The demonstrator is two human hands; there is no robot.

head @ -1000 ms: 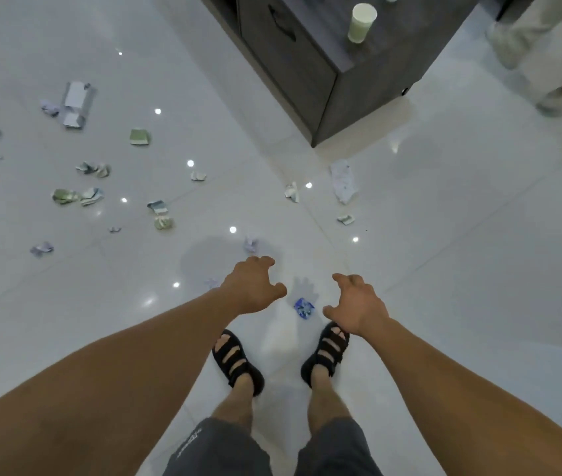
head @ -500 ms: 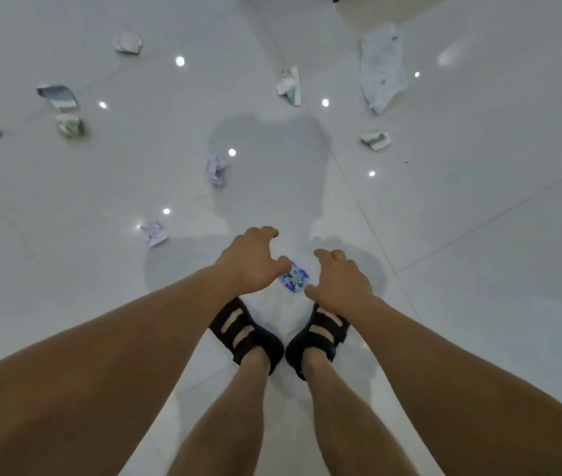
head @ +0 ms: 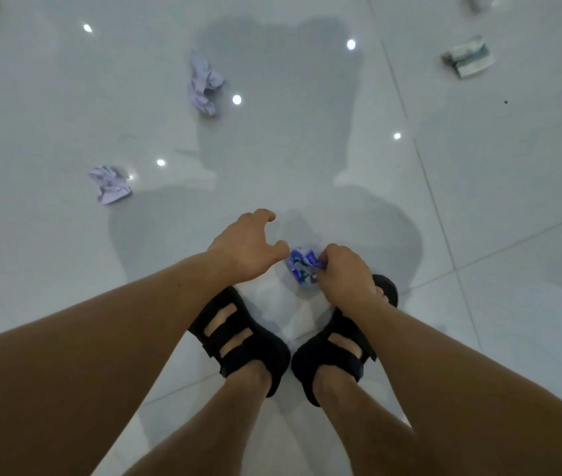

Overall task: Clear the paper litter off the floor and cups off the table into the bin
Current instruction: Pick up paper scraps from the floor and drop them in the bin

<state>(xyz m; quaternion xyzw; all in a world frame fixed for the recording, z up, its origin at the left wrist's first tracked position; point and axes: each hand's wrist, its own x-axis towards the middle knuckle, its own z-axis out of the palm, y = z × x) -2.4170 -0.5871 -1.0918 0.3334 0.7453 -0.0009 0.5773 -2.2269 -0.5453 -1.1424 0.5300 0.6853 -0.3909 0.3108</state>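
The right hand (head: 345,274) pinches the blue wad (head: 302,269) just ahead of the sandals (head: 248,341), the left hand (head: 247,247) hangs spread beside it; next it needs lifting to the bin.

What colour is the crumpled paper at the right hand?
Blue and white crumpled paper, clearest in the head view.

Two black strapped sandals (head: 243,341) side by side on a glossy white tiled floor (head: 513,201)
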